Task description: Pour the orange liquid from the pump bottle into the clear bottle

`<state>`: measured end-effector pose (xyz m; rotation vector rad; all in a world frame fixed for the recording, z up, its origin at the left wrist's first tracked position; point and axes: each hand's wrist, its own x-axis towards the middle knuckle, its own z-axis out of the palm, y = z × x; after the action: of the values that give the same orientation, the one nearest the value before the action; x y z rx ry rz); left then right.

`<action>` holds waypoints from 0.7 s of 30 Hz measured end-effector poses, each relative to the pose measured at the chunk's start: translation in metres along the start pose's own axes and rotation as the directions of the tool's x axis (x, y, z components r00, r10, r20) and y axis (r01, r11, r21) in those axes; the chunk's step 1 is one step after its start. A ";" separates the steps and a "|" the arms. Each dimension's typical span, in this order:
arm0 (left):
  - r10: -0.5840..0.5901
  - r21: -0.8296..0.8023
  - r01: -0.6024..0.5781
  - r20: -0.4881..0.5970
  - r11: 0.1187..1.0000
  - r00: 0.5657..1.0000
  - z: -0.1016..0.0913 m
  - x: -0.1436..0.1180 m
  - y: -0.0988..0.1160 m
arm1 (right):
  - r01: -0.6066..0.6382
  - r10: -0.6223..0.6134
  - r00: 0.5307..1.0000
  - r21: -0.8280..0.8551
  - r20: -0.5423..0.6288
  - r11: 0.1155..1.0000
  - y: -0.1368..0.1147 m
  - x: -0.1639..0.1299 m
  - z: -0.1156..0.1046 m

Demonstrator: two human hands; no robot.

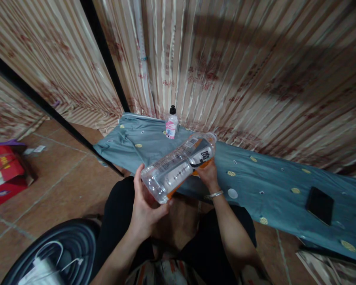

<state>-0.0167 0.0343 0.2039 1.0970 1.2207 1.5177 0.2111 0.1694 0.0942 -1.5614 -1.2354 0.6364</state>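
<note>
A large clear plastic bottle (178, 168) with a silver and orange label lies tilted across both hands, above the near edge of the cloth-covered bench. My left hand (146, 209) is wrapped round its base at the lower left. Near the neck end, my right hand (208, 174) grips the label side from below, its fingers mostly hidden behind the bottle. A silver bracelet circles the right wrist. Behind the held bottle, a small clear bottle (171, 126) with a black cap and pink label stands upright. A white round cap (232, 193) rests on the cloth right of my right wrist.
The bench wears a blue-green cloth (249, 178) with yellow patterns. A black phone (319, 206) lies at its right. Black poles (106, 51) and striped curtains (240, 79) stand behind. At left are a red box (6, 174) and a black round stool (77, 241) holding a white cabled device.
</note>
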 end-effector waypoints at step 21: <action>0.071 0.009 -0.071 -0.040 0.997 0.997 -0.002 0.003 -0.009 | -0.022 0.022 1.000 0.051 0.000 0.998 -0.008 -0.001 -0.001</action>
<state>-0.0186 0.0379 0.1951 1.1308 1.2273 1.5971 0.2084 0.1679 0.1021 -1.5349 -1.1942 0.6769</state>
